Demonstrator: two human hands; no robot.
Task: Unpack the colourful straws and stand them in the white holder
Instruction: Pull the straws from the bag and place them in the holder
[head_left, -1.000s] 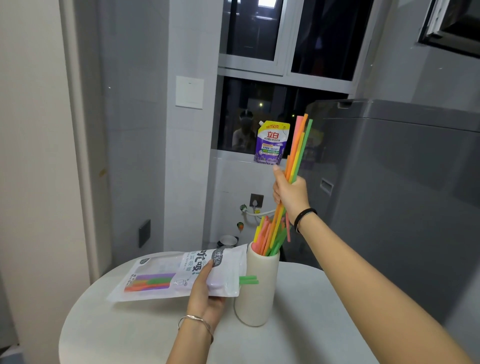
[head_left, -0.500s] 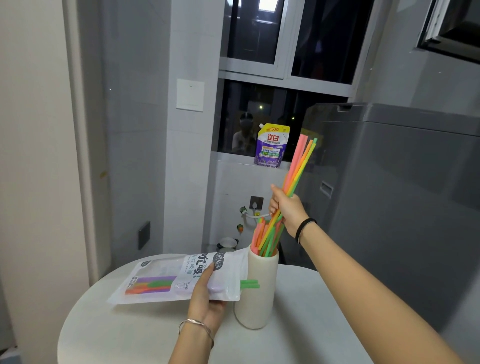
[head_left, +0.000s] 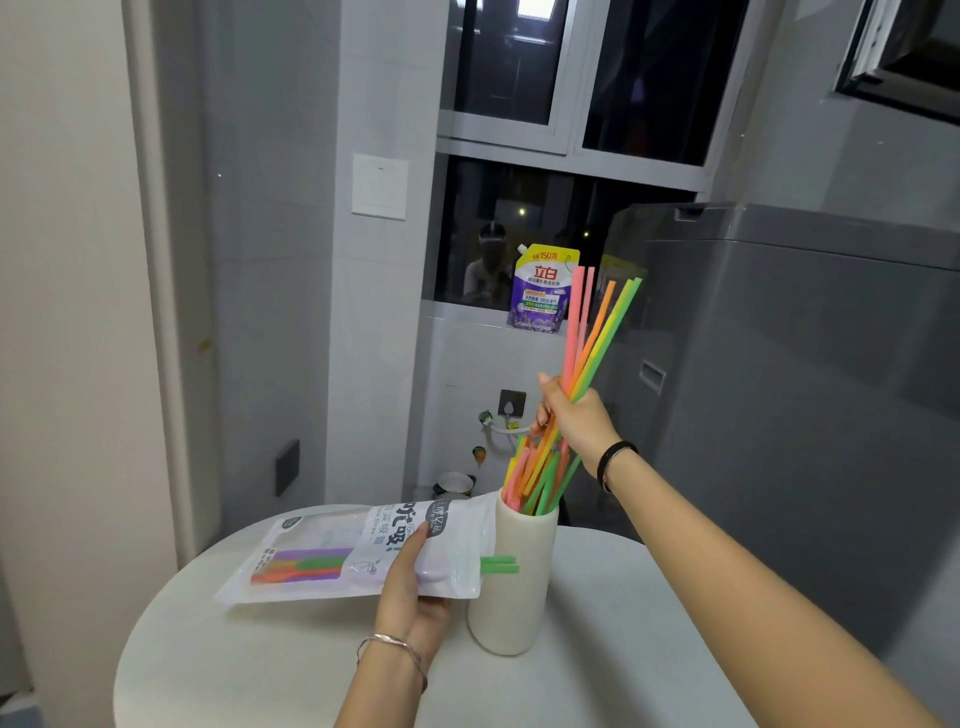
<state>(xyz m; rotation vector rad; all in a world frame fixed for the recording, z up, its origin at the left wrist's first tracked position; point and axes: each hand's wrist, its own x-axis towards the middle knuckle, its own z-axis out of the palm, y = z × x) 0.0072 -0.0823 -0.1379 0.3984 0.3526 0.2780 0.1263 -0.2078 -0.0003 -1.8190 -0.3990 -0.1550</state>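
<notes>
A white cylindrical holder (head_left: 511, 603) stands on the round white table (head_left: 270, 670). My right hand (head_left: 574, 423) grips a bundle of pink, orange, yellow and green straws (head_left: 589, 338) above it; their lower ends reach into the holder's mouth and they fan out towards the upper right. My left hand (head_left: 415, 592) holds the straw packet (head_left: 343, 556) flat, just left of the holder. More straws show through the packet's window, and two green straw ends (head_left: 498, 565) stick out of its open right end in front of the holder.
A grey appliance (head_left: 789, 395) stands close on the right behind the table. On the window sill behind sits a purple and yellow refill pouch (head_left: 540, 288). A tiled wall with a switch plate (head_left: 379, 186) is to the left.
My right hand has come down with the straw bundle, pushing its lower ends deeper into the holder. The tops have spread apart. The packet in my left hand has stayed put.
</notes>
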